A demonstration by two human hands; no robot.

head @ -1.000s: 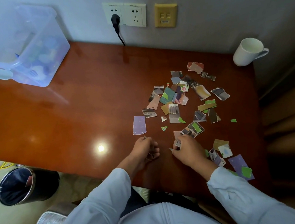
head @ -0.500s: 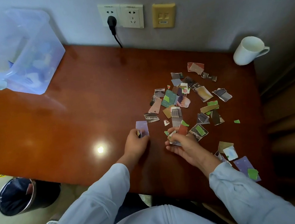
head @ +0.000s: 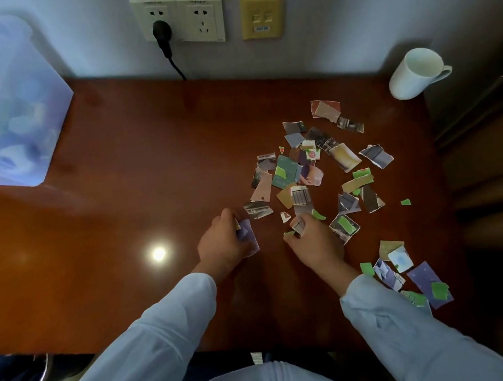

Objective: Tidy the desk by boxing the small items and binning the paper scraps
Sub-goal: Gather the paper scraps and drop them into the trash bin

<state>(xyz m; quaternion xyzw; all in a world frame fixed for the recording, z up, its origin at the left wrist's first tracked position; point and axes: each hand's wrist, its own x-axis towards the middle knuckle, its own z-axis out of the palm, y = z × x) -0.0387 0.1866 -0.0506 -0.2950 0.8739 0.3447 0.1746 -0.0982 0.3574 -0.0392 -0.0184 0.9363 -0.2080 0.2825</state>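
Several torn paper scraps (head: pixel 311 169) lie scattered over the right half of the brown desk (head: pixel 134 190). My left hand (head: pixel 223 242) grips a purple scrap (head: pixel 247 235) at the pile's left edge. My right hand (head: pixel 313 239) pinches a few small scraps (head: pixel 298 225), one of them green, at the pile's near edge. More scraps (head: pixel 424 282) lie by my right sleeve near the desk's front right corner. A clear plastic box (head: pixel 5 105) with small items inside stands at the desk's far left. A dark bin (head: pixel 14 375) stands on the floor, lower left.
A white mug (head: pixel 414 73) sits at the desk's far right corner. Wall sockets (head: pixel 177 19) with a black plug and cord hang above the desk's back edge. A bright light reflection (head: pixel 158 254) shows on the desk left of my left hand.
Both hands have reached forward into the pile. My left hand took hold of the purple scrap; my right hand gathered small scraps. The view shifted closer.
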